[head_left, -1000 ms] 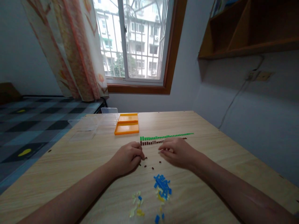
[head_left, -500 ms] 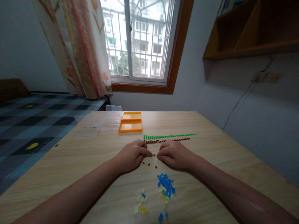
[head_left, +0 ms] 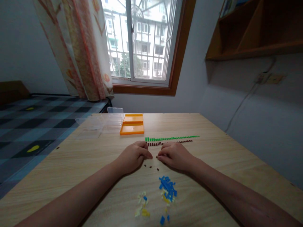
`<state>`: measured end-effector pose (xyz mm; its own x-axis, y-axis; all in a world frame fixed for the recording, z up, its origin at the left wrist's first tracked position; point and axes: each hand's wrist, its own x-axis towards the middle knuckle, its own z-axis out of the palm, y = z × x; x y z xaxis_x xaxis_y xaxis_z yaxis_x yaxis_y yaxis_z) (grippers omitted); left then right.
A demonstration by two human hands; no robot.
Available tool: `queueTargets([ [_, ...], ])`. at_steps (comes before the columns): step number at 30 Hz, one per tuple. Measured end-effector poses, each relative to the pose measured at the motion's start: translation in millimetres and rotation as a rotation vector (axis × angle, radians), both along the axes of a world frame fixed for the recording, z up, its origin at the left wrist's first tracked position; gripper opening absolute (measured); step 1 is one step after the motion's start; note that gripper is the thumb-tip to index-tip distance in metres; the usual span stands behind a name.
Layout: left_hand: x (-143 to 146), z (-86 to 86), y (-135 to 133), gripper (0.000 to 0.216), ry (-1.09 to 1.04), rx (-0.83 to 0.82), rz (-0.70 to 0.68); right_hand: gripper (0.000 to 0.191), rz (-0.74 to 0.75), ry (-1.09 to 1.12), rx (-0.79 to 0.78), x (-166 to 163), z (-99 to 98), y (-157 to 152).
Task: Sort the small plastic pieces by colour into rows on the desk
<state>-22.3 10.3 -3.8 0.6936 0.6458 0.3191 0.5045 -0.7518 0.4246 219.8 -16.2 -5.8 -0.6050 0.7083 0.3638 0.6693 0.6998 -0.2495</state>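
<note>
Both hands rest on a wooden table [head_left: 71, 157], fingertips almost meeting. My left hand [head_left: 133, 156] is curled, its fingertips pinched together beside a few loose dark brown pieces [head_left: 151, 166]. My right hand [head_left: 176, 156] is curled too, its fingertips at a small brown piece [head_left: 157, 156]. I cannot tell whether either pinch holds a piece. Just beyond the hands lies a row of dark brown pieces [head_left: 156, 144], and behind it a longer row of green pieces [head_left: 171, 138].
A heap of blue pieces [head_left: 168, 186] with some yellow ones lies nearer me, and pale yellow bits [head_left: 141, 206] to its left. An orange tray [head_left: 132, 124] and clear plastic lids [head_left: 94, 124] sit at the far side. A bed stands left of the table.
My right hand has drawn left and closed its fingers, so both hands' fingertips nearly touch over the loose brown pieces. The view has shifted slightly.
</note>
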Motion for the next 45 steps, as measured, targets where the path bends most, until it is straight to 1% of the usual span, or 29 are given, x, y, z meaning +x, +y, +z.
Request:
queueTargets([
  [5,0.3,0.6,-0.8,0.031,-0.028,0.004,0.012,0.011,-0.044,0.022,0.011,-4.3,-1.8,1.0],
  [8,0.6,1.5,-2.3,0.028,-0.081,0.025,0.032,0.011,-0.048,0.024,0.023,-4.8,-2.6,1.8],
  [13,0.6,1.6,-2.3,0.032,-0.116,0.062,0.073,0.015,-0.022,-0.014,0.040,-7.6,-1.7,-0.8],
  [16,-1.1,1.5,-1.7,0.036,-0.116,0.062,0.062,0.018,-0.066,-0.001,0.062,3.2,4.9,0.8],
  [17,-1.8,1.4,-1.5,0.037,-0.118,0.061,0.060,0.018,-0.099,0.013,0.066,12.7,8.5,3.3],
  [19,-3.2,1.0,-1.3,0.038,-0.125,0.058,0.058,0.018,-0.163,0.031,0.050,42.5,16.3,11.4],
  [22,-4.4,0.1,-1.0,0.039,-0.152,0.066,0.063,0.022,-0.234,0.019,0.004,104.7,24.0,27.8],
  [25,-4.6,-0.4,-0.6,0.037,-0.169,0.073,0.069,0.025,-0.364,0.042,-0.054,159.8,21.2,40.9],
  [26,-4.7,-0.4,-0.3,0.036,-0.168,0.073,0.070,0.025,-0.408,0.048,-0.080,171.9,18.2,43.4],
  [28,-5.1,-0.3,0.2,0.036,-0.163,0.074,0.072,0.027,-0.480,0.058,-0.151,185.6,11.3,46.1],
  [30,-5.9,-0.2,0.8,0.035,-0.155,0.079,0.075,0.028,-0.498,0.049,-0.211,189.2,5.1,47.4],
  [33,-7.2,-0.2,1.3,0.034,-0.142,0.082,0.087,0.031,-0.468,0.029,-0.257,187.8,-1.0,49.9],
  [37,-7.7,0.1,1.6,0.033,-0.144,0.086,0.081,0.032,-0.446,0.015,-0.270,186.6,-4.4,53.9],
  [45,-8.3,-2.2,4.2,0.034,-0.141,0.101,0.071,0.025,-0.427,-0.011,-0.269,183.1,-3.2,53.8],
])
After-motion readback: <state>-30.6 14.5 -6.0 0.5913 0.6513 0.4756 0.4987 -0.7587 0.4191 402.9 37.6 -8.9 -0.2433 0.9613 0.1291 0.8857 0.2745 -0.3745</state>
